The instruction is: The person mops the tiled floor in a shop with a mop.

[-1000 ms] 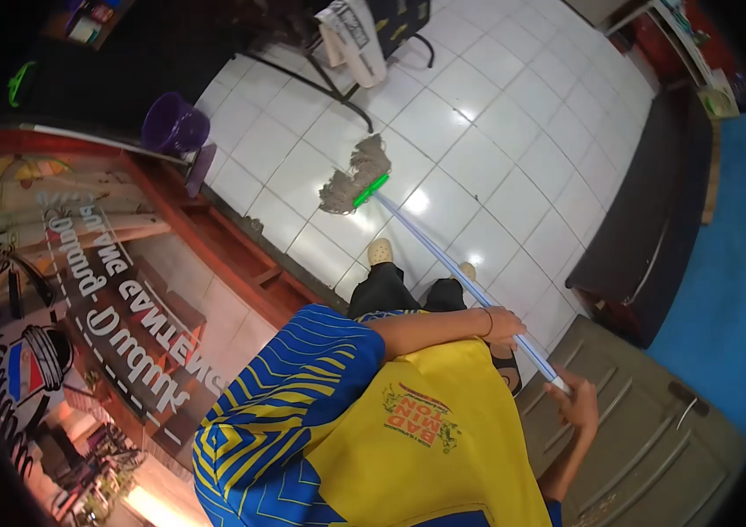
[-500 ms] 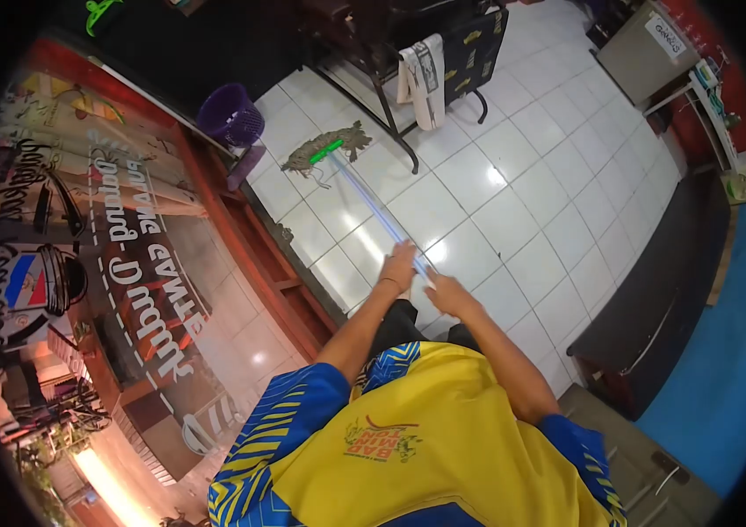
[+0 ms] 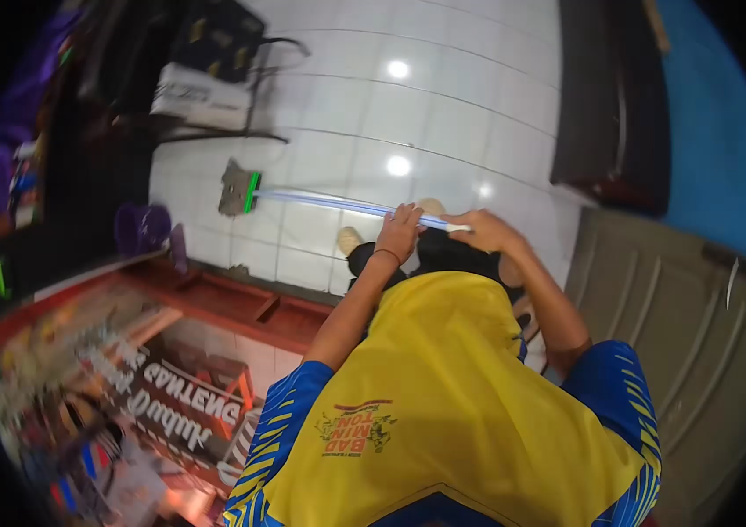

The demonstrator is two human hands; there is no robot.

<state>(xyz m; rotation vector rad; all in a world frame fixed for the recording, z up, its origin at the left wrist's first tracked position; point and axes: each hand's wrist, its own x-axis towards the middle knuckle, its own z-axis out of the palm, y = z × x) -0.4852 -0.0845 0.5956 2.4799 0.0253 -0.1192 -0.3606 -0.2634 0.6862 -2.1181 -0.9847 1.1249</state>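
A mop (image 3: 324,203) with a pale blue-white pole lies across the view, its green clamp and grey string head (image 3: 234,188) resting on the white tiles. My left hand (image 3: 400,232) is closed around the pole, a thin dark band on its wrist. Close to the pole's white end cap, my right hand (image 3: 484,232) is closed on the same pole. The mop head is to the left of both hands, close to the legs of a dark chair. My two light shoes show beneath the pole.
A dark chair (image 3: 215,39) with a patterned cloth (image 3: 201,97) stands upper left. Below it sits a purple basket (image 3: 142,228). A red wooden frame (image 3: 232,299) with lettered glass runs along the lower left. A dark bench (image 3: 610,97) and a grey panelled door (image 3: 654,299) are on the right.
My view has swung round to the right, so the surroundings appear turned. The mop head is now nearer my body, and the pole lies almost level across the view. Both hands keep their grip.
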